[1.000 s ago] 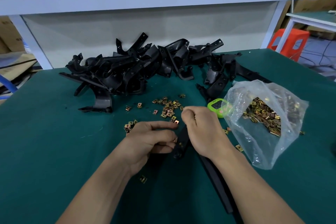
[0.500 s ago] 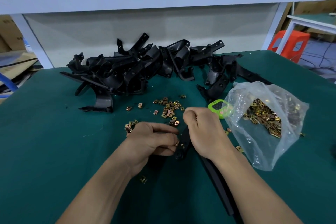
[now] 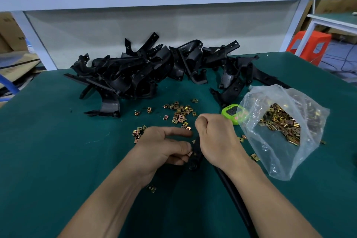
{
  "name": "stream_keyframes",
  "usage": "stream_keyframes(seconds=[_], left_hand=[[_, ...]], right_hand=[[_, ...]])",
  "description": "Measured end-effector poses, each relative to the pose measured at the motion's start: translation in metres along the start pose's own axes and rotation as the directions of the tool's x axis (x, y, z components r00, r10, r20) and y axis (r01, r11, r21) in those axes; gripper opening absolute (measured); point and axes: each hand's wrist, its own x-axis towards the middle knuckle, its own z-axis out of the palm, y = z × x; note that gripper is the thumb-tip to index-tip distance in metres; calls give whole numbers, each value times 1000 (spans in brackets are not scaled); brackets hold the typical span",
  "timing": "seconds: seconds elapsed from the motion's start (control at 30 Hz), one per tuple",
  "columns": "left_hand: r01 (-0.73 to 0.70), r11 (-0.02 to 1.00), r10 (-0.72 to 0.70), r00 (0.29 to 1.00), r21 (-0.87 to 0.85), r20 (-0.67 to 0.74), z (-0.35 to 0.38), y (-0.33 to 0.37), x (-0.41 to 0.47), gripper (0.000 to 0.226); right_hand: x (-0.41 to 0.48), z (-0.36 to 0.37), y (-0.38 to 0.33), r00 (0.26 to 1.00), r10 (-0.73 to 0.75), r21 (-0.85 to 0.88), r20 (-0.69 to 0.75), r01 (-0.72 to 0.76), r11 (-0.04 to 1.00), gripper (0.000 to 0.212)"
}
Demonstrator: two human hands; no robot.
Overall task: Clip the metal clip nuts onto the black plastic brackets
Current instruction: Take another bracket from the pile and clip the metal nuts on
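My right hand [image 3: 214,141] is curled round one long black plastic bracket [image 3: 195,157], which runs from between my hands down under my right forearm toward the bottom edge. My left hand [image 3: 164,147] pinches a small brass-coloured clip nut [image 3: 190,153] against the bracket's left edge, index finger stretched out above it. Loose clip nuts [image 3: 180,112] lie scattered on the green mat just beyond my hands, and a smaller cluster [image 3: 138,133] sits by my left knuckles. A pile of black brackets [image 3: 139,75] fills the back of the table.
A clear plastic bag [image 3: 286,127] with several clip nuts lies open at the right. A lime-green timer [image 3: 231,113] sits partly under the bag's edge. Single nuts lie near my left wrist [image 3: 151,188] and right of my right wrist [image 3: 255,157]. An orange stool [image 3: 309,44] stands beyond the table.
My left hand's fingers have drawn in toward the bracket with the clip nut at its edge. My right hand keeps its grip and has barely moved.
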Motion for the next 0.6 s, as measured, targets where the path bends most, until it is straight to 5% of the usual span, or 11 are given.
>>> stream_keyframes(seconds=[0.33, 0.6], left_hand=[[7, 977, -54, 975, -215, -216, 22, -8, 4, 26], [-37, 997, 24, 983, -67, -184, 22, -8, 0, 20]], right_hand=[[8, -1, 3, 998, 56, -8, -32, -56, 998, 38], [6, -1, 3, 995, 59, -12, -80, -60, 998, 38]])
